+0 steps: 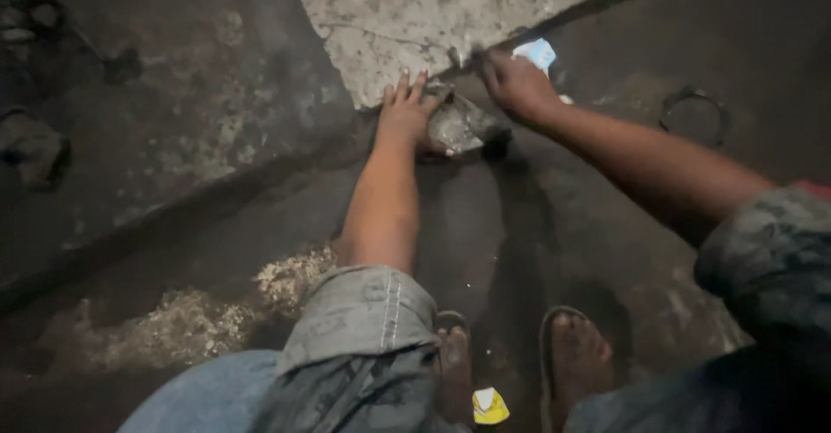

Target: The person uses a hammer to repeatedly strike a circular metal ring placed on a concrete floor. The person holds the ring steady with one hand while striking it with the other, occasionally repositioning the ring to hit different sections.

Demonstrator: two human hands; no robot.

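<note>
My left hand [404,108] lies flat with fingers spread against the left side of a dull grey, greasy metal part [460,126] resting on the dark floor. My right hand [515,82] reaches in from the right, its fingers curled at the top edge of the same part; whether it grips anything is hard to tell in the dim light. A light blue and white scrap [537,52] lies just behind my right hand.
A pale, cracked concrete slab [433,17] borders the dark oily floor. A metal ring [695,114] lies at the right. Dark machine pieces [30,143] sit at far left. My sandalled feet [576,359] and a yellow scrap [490,405] are near the bottom.
</note>
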